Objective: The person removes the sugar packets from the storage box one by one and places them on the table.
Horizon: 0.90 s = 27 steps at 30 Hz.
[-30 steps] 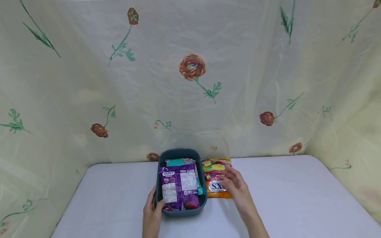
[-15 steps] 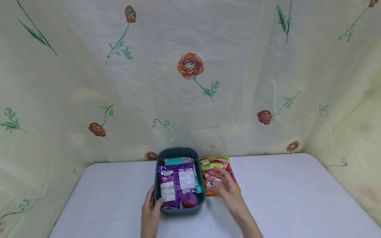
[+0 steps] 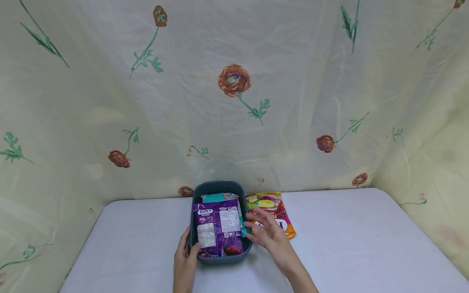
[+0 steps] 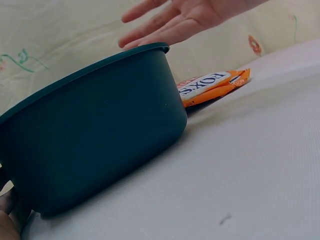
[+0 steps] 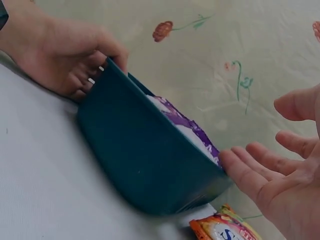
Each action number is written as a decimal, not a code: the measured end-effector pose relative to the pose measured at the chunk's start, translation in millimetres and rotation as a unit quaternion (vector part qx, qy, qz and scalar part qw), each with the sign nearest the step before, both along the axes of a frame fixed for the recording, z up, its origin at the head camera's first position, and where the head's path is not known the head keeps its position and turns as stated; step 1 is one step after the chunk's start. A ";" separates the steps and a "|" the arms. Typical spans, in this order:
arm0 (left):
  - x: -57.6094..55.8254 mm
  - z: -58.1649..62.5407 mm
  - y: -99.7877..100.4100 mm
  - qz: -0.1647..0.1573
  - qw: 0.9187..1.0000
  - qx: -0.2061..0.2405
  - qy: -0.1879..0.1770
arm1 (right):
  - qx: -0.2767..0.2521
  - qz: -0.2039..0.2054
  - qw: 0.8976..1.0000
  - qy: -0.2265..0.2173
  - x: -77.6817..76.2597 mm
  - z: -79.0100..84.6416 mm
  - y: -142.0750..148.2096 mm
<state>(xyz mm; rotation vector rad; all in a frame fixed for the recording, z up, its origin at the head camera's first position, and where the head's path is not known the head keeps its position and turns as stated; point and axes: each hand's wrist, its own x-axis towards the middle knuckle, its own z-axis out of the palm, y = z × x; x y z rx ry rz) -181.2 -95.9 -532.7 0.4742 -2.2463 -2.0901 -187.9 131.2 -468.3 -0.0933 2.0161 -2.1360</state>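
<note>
The left hand [image 3: 186, 260] grips a blue bin [image 3: 221, 261] at its near left side, thumb over the rim. The right hand [image 3: 269, 238], fingers spread and holding nothing, is at the right rim (contact unclear). The head view shows a purple bag [image 3: 216, 230] atop a teal bag [image 3: 213, 198] inside; the left wrist view hides both behind the bin's wall. An orange bag [image 3: 269, 202] lies just right on the table [image 3: 337, 244], a floral curtain [image 3: 286, 154] beyond.

The purple bag [image 3: 218, 228] in the tub [image 3: 222, 261] says FOX'S; its smaller print is too tiny to read. The orange bag [image 3: 272, 203] just beside the tub says FOX'S too, in big blue letters on a white patch.
</note>
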 end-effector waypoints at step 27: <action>0.2 -1.0 -0.9 -0.003 1.000 0.017 0.006 | -0.015 0.063 0.996 -0.056 -6.7 18.3 -19.8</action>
